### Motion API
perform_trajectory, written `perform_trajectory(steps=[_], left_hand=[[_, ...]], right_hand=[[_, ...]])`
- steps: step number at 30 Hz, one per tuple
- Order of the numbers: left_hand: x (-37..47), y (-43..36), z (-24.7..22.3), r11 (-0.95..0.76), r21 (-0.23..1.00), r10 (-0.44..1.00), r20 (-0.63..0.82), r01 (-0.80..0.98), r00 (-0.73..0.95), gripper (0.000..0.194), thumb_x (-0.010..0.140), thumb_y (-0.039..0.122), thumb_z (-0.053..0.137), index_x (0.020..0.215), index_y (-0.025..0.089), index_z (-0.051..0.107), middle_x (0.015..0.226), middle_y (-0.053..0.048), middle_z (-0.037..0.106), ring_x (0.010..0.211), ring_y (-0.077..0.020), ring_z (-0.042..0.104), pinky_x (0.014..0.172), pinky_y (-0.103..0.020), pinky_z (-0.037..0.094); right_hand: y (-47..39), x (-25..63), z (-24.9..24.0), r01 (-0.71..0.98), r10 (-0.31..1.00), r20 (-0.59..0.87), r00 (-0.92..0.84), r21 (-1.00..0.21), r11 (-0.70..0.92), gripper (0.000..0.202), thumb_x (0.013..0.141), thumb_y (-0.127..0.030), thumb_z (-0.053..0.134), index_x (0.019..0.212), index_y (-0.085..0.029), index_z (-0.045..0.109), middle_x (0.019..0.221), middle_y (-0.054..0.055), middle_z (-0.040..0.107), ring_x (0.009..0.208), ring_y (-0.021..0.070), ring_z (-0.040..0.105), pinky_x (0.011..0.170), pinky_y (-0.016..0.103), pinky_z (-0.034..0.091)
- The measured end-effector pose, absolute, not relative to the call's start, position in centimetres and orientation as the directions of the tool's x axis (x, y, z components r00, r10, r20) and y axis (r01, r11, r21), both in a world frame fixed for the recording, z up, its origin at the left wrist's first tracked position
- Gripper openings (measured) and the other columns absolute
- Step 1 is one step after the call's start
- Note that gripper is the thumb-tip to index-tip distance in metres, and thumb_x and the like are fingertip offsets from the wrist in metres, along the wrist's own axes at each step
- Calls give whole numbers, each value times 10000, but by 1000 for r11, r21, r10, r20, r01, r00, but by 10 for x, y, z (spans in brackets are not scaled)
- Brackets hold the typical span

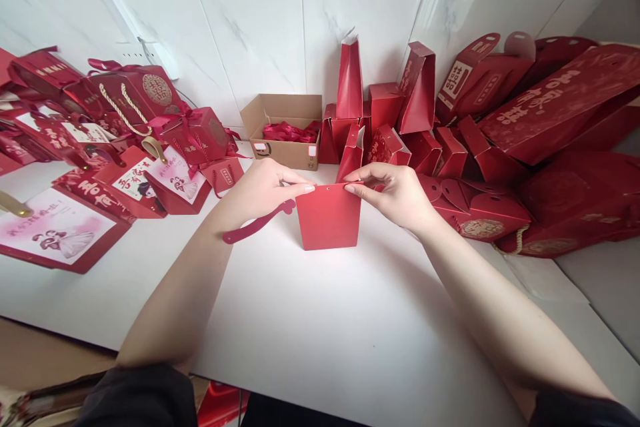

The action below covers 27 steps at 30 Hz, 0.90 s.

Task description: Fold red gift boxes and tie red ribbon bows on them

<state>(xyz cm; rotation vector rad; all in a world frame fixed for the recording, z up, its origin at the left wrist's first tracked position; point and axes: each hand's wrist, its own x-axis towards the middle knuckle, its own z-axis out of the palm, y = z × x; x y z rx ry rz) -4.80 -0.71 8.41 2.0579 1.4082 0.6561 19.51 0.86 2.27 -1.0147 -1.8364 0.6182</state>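
Observation:
A plain red gift box [329, 220] stands upright on the white table in front of me, with a small hole near its top edge. My left hand [273, 185] pinches the top left corner of this box between thumb and fingers. At the top right corner my right hand [393, 193] grips the same edge, thumb on the near face. A dark red strap [257, 223] with a shaped end lies on the table under my left wrist, partly hidden by the forearm. The far side of the box is out of sight.
A cardboard box [313, 155] holding red ribbon stands against the tiled wall. Several finished red gift boxes [183, 177] crowd the left side. Open red boxes [350, 80] are stacked behind my right hand, and larger red bags [565, 100] pile up at the right.

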Motion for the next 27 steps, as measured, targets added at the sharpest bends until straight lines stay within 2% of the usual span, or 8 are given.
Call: perform_trajectory(steps=[3, 6, 9, 15, 18, 21, 27], left_hand=[[-49, -4, 80, -303, 669, 939, 89, 679, 332, 320, 861, 462, 589, 762, 222, 778, 684, -12, 703, 550, -155, 636, 462, -245, 410], [-47, -3, 78, -312, 671, 938, 107, 673, 329, 310, 863, 450, 589, 766, 224, 778, 655, -5, 692, 548, -157, 635, 457, -243, 405], [-46, -3, 76, -323, 682, 934, 119, 656, 337, 281, 868, 428, 593, 809, 232, 784, 697, -3, 714, 560, -151, 641, 479, -238, 431], [-44, -3, 73, -370, 678, 912, 136, 636, 386, 278, 889, 396, 559, 880, 230, 782, 752, -11, 725, 577, -155, 644, 508, -244, 462], [-43, -4, 72, -385, 676, 902, 133, 629, 410, 286, 894, 389, 543, 879, 226, 777, 795, -15, 735, 601, -160, 648, 537, -251, 481], [-41, -7, 73, -391, 677, 898, 133, 624, 419, 285, 901, 368, 527, 880, 228, 774, 827, -9, 741, 651, -165, 661, 570, -248, 485], [-31, -11, 71, -425, 621, 897, 188, 658, 401, 310, 913, 345, 489, 819, 197, 745, 710, 7, 691, 571, -131, 575, 532, -249, 392]], right_hand=[[13, 195, 18, 405, 907, 388, -164, -812, 420, 257, 825, -402, 700, 978, -202, 752, 971, 63, 759, 823, 213, 699, 764, 352, 550], [12, 193, 16, 381, 924, 338, -181, -841, 383, 302, 830, -432, 686, 1021, -208, 754, 990, 69, 756, 847, 220, 693, 798, 365, 536], [13, 188, 14, 280, 929, 318, -189, -889, 361, 332, 858, -484, 636, 974, -195, 748, 967, 67, 743, 841, 204, 668, 769, 331, 509], [20, 172, -2, 41, 972, 229, -58, -972, 231, 486, 911, -599, 483, 819, -180, 711, 832, 38, 687, 762, 159, 592, 696, 269, 442], [17, 166, -7, 58, 967, 250, -45, -966, 253, 564, 928, -633, 410, 721, -182, 677, 756, 32, 649, 758, 168, 580, 713, 272, 439], [13, 161, -8, 99, 957, 290, -16, -952, 290, 588, 928, -649, 390, 631, -184, 592, 669, 17, 570, 692, 160, 530, 659, 269, 414], [12, 160, -10, 111, 951, 311, 3, -945, 308, 590, 926, -678, 339, 619, -194, 480, 620, 2, 472, 635, 148, 458, 594, 274, 373]])
